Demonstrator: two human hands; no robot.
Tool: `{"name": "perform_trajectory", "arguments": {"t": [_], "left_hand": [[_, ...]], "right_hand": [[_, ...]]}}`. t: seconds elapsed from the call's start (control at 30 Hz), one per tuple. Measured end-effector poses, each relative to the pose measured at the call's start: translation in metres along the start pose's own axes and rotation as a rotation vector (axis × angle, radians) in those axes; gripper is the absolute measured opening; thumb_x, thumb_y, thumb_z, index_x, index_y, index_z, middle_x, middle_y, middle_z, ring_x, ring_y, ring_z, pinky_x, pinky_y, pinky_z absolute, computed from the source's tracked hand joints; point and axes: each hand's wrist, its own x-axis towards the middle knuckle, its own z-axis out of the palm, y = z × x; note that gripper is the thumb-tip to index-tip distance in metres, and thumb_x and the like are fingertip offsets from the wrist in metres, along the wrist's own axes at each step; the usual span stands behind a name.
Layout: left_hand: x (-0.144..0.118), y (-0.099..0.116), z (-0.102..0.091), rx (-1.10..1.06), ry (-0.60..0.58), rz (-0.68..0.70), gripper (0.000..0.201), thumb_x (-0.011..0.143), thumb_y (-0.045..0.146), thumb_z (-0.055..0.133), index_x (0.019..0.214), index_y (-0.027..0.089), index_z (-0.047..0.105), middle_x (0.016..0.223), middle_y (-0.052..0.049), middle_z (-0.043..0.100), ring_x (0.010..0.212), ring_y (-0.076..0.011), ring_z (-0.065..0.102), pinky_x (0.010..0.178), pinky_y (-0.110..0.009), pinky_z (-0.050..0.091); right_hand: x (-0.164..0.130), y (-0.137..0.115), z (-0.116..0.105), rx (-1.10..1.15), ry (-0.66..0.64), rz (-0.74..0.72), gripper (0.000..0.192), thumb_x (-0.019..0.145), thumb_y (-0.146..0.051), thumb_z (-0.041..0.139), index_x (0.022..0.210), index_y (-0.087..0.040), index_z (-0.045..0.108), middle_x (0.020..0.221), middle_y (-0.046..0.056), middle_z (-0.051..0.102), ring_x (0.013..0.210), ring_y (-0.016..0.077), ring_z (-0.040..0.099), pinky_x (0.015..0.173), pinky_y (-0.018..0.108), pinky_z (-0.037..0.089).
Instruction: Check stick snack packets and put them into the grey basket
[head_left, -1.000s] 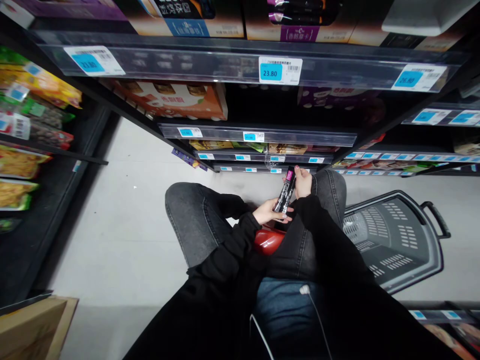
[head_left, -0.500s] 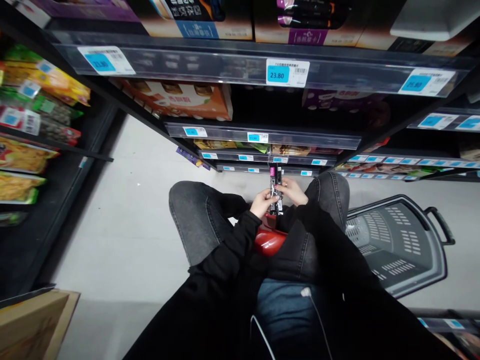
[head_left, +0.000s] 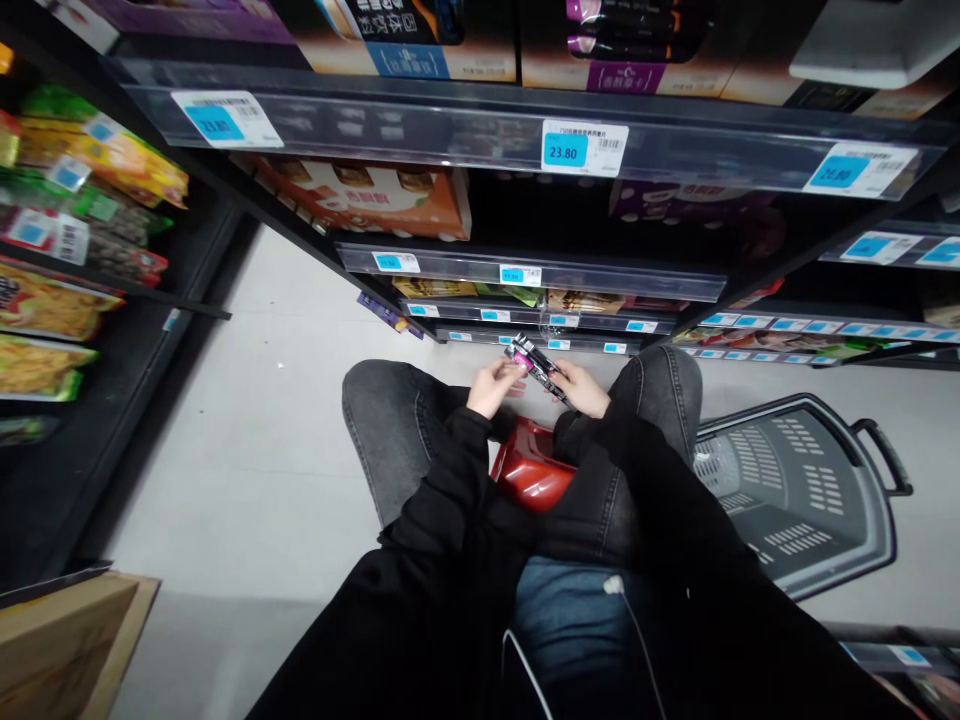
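slim black snack packet [head_left: 538, 364], pink label end, tilted, held above knees

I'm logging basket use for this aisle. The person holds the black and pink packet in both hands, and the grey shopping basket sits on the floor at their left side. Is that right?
Not quite. The head view shows the grey shopping basket on the floor at the person's right side, not their left. The rest holds: the left hand and right hand both hold the black and pink packet.

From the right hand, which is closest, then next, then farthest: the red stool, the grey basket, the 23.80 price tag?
1. Red stool: just below the right hand, between the knees.
2. Grey basket: on the floor, off to the right.
3. 23.80 price tag: high on the shelf edge.
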Motion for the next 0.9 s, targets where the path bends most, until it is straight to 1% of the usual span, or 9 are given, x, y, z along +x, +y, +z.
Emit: {"name": "perform_trajectory", "arguments": {"t": [0.07, 0.13, 0.23, 0.33, 0.4, 0.5, 0.63, 0.77, 0.9], "left_hand": [[0.0, 0.006, -0.009, -0.074, 0.003, 0.033, 0.045, 0.056, 0.04, 0.073, 0.087, 0.011, 0.058, 0.069, -0.003, 0.064, 0.063, -0.0144, 0.062, 0.062, -0.03, 0.054], [-0.002, 0.008, -0.014, -0.048, -0.055, 0.024, 0.043, 0.052, 0.037, 0.076, 0.082, 0.01, 0.06, 0.066, -0.002, 0.064, 0.063, -0.0147, 0.063, 0.063, -0.029, 0.055], [-0.004, 0.007, -0.013, 0.014, -0.117, -0.026, 0.04, 0.049, 0.034, 0.077, 0.075, 0.009, 0.061, 0.061, -0.001, 0.063, 0.06, -0.0151, 0.063, 0.058, -0.028, 0.055], [-0.005, 0.005, -0.008, 0.018, -0.112, -0.032, 0.038, 0.047, 0.034, 0.078, 0.07, 0.01, 0.06, 0.056, 0.002, 0.061, 0.056, -0.0142, 0.061, 0.054, -0.027, 0.055], [-0.004, 0.005, -0.006, 0.023, -0.087, -0.018, 0.037, 0.046, 0.034, 0.078, 0.067, 0.01, 0.059, 0.056, 0.002, 0.061, 0.054, -0.0139, 0.06, 0.052, -0.027, 0.055], [-0.003, 0.007, -0.012, 0.031, -0.038, -0.002, 0.036, 0.046, 0.034, 0.078, 0.066, 0.01, 0.059, 0.057, 0.001, 0.062, 0.054, -0.0144, 0.061, 0.052, -0.028, 0.054], [-0.002, 0.01, -0.026, 0.026, 0.022, 0.003, 0.034, 0.047, 0.032, 0.077, 0.064, 0.01, 0.059, 0.055, 0.0, 0.061, 0.052, -0.0137, 0.06, 0.052, -0.028, 0.054], [-0.001, 0.011, -0.034, -0.013, 0.038, 0.0, 0.033, 0.047, 0.031, 0.077, 0.065, 0.01, 0.059, 0.057, 0.0, 0.061, 0.054, -0.0142, 0.06, 0.052, -0.028, 0.055], [0.001, 0.011, -0.038, -0.104, 0.048, -0.013, 0.034, 0.048, 0.03, 0.078, 0.064, 0.01, 0.054, 0.055, 0.002, 0.058, 0.057, -0.015, 0.062, 0.051, -0.027, 0.055]], "right_hand": [[-0.004, -0.004, -0.001, -0.1, -0.072, -0.01, 0.02, 0.078, -0.038, 0.052, 0.074, -0.02, 0.06, 0.053, -0.005, 0.06, 0.036, 0.0073, 0.049, 0.043, 0.018, 0.037], [-0.008, -0.008, -0.003, -0.199, -0.101, -0.032, 0.023, 0.077, -0.041, 0.053, 0.07, -0.02, 0.061, 0.047, -0.006, 0.057, 0.034, 0.0069, 0.046, 0.043, 0.018, 0.034], [-0.011, -0.012, -0.004, -0.359, -0.048, -0.094, 0.027, 0.075, -0.043, 0.056, 0.061, -0.021, 0.061, 0.043, -0.005, 0.053, 0.038, 0.0076, 0.044, 0.047, 0.019, 0.031], [-0.011, -0.014, -0.006, -0.496, 0.035, -0.138, 0.031, 0.07, -0.047, 0.061, 0.053, -0.021, 0.059, 0.042, -0.004, 0.051, 0.042, 0.0087, 0.043, 0.048, 0.02, 0.027], [-0.01, -0.014, -0.008, -0.513, 0.031, -0.143, 0.03, 0.069, -0.046, 0.062, 0.053, -0.021, 0.06, 0.042, -0.004, 0.051, 0.042, 0.0089, 0.043, 0.049, 0.021, 0.026], [-0.005, -0.013, -0.013, -0.461, -0.065, -0.125, 0.025, 0.071, -0.042, 0.062, 0.057, -0.021, 0.062, 0.043, -0.005, 0.053, 0.043, 0.0088, 0.046, 0.05, 0.02, 0.028], [0.001, -0.013, -0.022, -0.34, -0.185, -0.047, 0.019, 0.069, -0.036, 0.064, 0.06, -0.019, 0.063, 0.047, -0.005, 0.057, 0.042, 0.0076, 0.049, 0.05, 0.018, 0.032], [0.001, -0.014, -0.034, -0.214, -0.192, -0.003, 0.016, 0.065, -0.032, 0.067, 0.065, -0.016, 0.064, 0.053, -0.004, 0.061, 0.044, 0.0081, 0.054, 0.049, 0.018, 0.037], [-0.001, -0.016, -0.044, 0.035, -0.142, 0.031, 0.022, 0.06, -0.029, 0.07, 0.076, -0.014, 0.064, 0.065, -0.001, 0.065, 0.049, 0.011, 0.06, 0.049, 0.021, 0.044]]}}
